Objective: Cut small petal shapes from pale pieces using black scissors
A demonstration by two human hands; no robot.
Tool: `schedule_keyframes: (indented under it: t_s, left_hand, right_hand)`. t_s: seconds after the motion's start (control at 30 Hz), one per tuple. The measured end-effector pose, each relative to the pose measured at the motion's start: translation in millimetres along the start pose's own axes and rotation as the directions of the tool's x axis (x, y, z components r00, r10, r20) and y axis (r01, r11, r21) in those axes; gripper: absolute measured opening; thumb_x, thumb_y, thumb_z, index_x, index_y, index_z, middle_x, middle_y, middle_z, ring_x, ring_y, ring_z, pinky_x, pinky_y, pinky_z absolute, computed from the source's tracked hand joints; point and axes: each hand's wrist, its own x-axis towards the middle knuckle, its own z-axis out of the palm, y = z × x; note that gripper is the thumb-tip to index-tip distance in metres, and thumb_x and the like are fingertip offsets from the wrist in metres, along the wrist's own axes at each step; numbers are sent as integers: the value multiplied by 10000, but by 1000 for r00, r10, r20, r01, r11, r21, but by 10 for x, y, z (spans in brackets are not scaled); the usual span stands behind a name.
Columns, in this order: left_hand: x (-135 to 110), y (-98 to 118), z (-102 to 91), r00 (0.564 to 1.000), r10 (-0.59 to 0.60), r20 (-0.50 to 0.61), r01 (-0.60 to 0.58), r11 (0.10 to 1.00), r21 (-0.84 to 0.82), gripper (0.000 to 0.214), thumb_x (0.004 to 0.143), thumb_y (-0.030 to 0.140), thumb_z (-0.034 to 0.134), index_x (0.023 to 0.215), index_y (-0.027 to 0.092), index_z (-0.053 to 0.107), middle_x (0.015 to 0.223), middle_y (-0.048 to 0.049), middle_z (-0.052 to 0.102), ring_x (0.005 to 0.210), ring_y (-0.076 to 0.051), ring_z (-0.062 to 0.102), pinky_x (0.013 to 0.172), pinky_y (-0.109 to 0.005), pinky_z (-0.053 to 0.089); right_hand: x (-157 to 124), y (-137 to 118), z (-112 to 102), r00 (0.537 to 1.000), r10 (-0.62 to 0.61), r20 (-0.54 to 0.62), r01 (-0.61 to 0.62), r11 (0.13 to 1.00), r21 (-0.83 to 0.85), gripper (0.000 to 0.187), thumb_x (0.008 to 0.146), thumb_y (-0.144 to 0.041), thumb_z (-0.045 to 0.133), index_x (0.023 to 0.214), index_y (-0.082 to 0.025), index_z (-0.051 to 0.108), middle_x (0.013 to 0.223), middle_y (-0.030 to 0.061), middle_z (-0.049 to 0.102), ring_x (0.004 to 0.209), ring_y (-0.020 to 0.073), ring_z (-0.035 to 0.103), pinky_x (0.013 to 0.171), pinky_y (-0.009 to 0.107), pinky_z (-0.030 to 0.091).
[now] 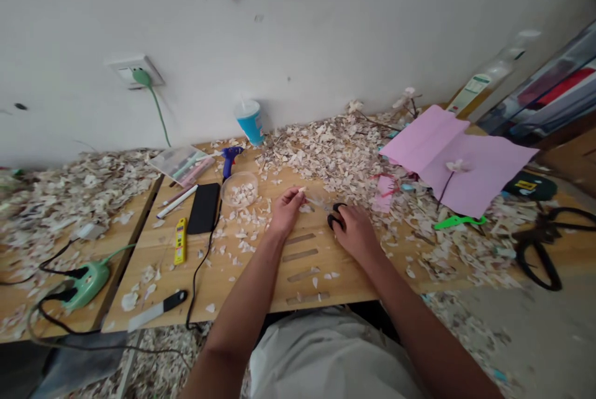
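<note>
The right hand (356, 233) grips black-handled scissors (331, 213), knuckles hiding most of the handles; the blurred blades run toward ten o'clock. There the left hand (285, 208) pinches a small pale scrap (302, 190), too small to identify. At eleven o'clock sits a clear bowl (239, 190); beyond it, a glue gun (230, 157).

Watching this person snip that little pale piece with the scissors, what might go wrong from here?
1. The left hand pinches a small pale piece right at the blades of the scissors in the right hand, so a fingertip may get nicked.
2. Pale scraps cover the wooden table around the glue gun, which might scorch them if hot.
3. The black cable runs near the left forearm and may snag.
</note>
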Motion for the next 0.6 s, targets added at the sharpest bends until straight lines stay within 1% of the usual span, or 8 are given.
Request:
schedule_keyframes:
  t_s: [0.13, 0.27, 0.37, 0.47, 0.57, 0.6]
  left_hand:
    - [-13, -2, 31, 993, -31, 115, 30, 999, 15, 320, 798, 449, 704, 916, 164, 620, 733, 24, 586, 686, -92, 593, 729, -240, 489]
    - [-36, -8, 34, 985, -61, 160, 42, 991, 125, 364, 820, 516, 652, 916, 174, 575, 712, 25, 586, 676, -109, 594, 726, -259, 484]
    - [-63, -9, 24, 974, -67, 215, 19, 976, 217, 382, 834, 559, 609, 893, 184, 570, 739, 11, 592, 694, -120, 583, 759, -282, 488]
    - [-83, 3, 16, 966, -48, 255, -24, 962, 272, 370, 864, 560, 562, 855, 191, 552, 730, 8, 569, 696, -127, 565, 757, -288, 475]
    - [-87, 23, 3, 964, -7, 266, -82, 943, 323, 370, 904, 545, 505, 800, 191, 516, 679, 16, 535, 663, -124, 530, 722, -279, 451]
    - [-87, 29, -4, 968, 4, 251, -94, 933, 348, 385, 907, 556, 492, 781, 192, 502, 665, 19, 524, 649, -123, 517, 710, -278, 445]
  right_hand:
    - [-70, 53, 16, 999, 34, 14, -34, 999, -16, 120, 839, -229, 535, 939, -187, 585, 898, 92, 642, 905, 257, 527, 822, 377, 397]
    - [-51, 71, -5, 998, 56, 14, -56, 998, -11, 161, 836, -236, 532, 977, -179, 584, 894, 88, 635, 903, 255, 517, 831, 375, 392]
    - [-44, 61, -4, 998, 53, 24, -53, 998, -20, 174, 836, -244, 543, 990, -176, 586, 897, 90, 638, 906, 258, 515, 838, 379, 385]
    - [-56, 59, 4, 998, 58, 35, -56, 998, -42, 157, 838, -250, 551, 970, -175, 591, 906, 94, 644, 909, 262, 513, 828, 379, 379]
    - [-72, 75, 20, 998, 44, 36, -42, 997, -58, 146, 847, -253, 555, 963, -177, 599, 932, 96, 654, 924, 264, 515, 840, 380, 374]
    - [-76, 83, 26, 999, 35, 33, -33, 997, -63, 149, 848, -251, 557, 969, -178, 603, 941, 96, 658, 933, 267, 515, 846, 382, 373]
